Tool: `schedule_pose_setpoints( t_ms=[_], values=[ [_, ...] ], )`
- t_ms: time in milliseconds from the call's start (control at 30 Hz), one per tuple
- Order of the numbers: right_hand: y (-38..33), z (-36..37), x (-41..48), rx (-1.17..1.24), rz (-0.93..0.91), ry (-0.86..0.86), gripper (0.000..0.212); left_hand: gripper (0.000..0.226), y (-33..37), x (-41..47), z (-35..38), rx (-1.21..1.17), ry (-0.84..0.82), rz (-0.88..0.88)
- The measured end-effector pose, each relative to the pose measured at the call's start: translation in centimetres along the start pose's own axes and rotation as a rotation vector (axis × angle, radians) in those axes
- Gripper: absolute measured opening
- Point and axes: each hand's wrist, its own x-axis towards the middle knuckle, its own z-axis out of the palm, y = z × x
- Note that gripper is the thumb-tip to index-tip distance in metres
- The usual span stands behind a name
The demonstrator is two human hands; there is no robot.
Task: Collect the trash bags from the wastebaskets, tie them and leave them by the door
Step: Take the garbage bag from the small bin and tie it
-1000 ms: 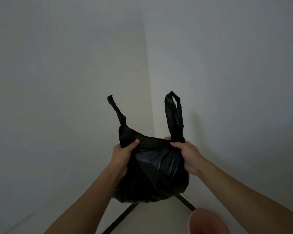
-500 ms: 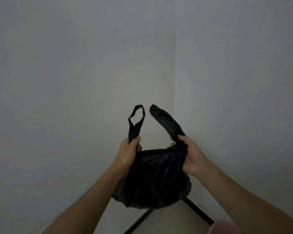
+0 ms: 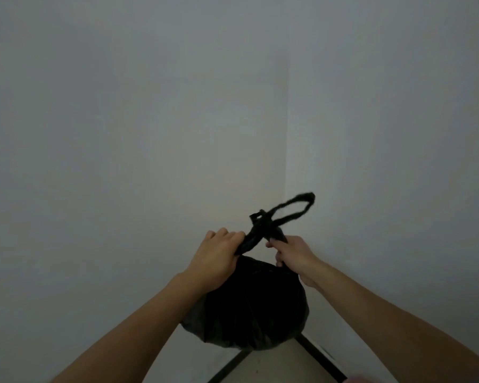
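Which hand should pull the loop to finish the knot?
Probably the right hand: it pinches the crossed handles right below the free loop, which leans to its side. The left hand grips the black bag's neck.

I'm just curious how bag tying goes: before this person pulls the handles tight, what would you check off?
1. Left hand grips one handle at the bag's neck: ok.
2. Right hand grips the other handle: ok.
3. Handles crossed above the black bag: ok.
4. Knot already tight: cannot tell; one loop is blurred and sticks up loose.
5. Bag hangs off the floor: ok.
6. Nothing spilling from the bag: ok, none seen.
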Motion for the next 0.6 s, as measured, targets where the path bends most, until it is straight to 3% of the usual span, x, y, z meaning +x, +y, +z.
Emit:
schedule_pose_setpoints(
  t_ms=[67, 167, 267, 367, 433, 500, 600],
  values=[
    [-0.4, -0.5, -0.1, -0.158, -0.085, -0.068, 0.016, 0.009, 0.6, 0.3, 0.2, 0.112, -0.064, 0.049],
    [-1.2, -2.2, -0.3, -0.199, -0.064, -0.266, 0.015, 0.014, 1.2, 0.7, 0.3, 0.214, -0.129, 0.060],
    [-1.9, -3.9, -0.6, -0.117, 0.076, -0.434, 0.037, 0.017, 1.6, 1.0, 0.5, 0.322, -0.182, 0.112],
    [-2.2, -3.4, -0.4, -0.095, 0.178, -0.331, 0.063, 0.024, 1.9, 1.0, 0.9, 0.414, -0.222, 0.194],
    [-1.7, -2.6, 0.2, 0.001, 0.159, -0.145, 0.055, 0.023, 2.2, 0.8, 1.3, 0.373, -0.228, 0.194],
    [-1.0, -2.5, 0.7, 0.219, 0.156, -0.074, 0.042, 0.018, 2.2, 0.6, 1.4, 0.088, -0.241, 0.033],
    [-0.4, -3.7, 0.2, 0.405, 0.191, -0.285, 0.037, 0.018, 1.9, 0.1, 0.8, -0.786, -0.298, -0.436]
  ],
)
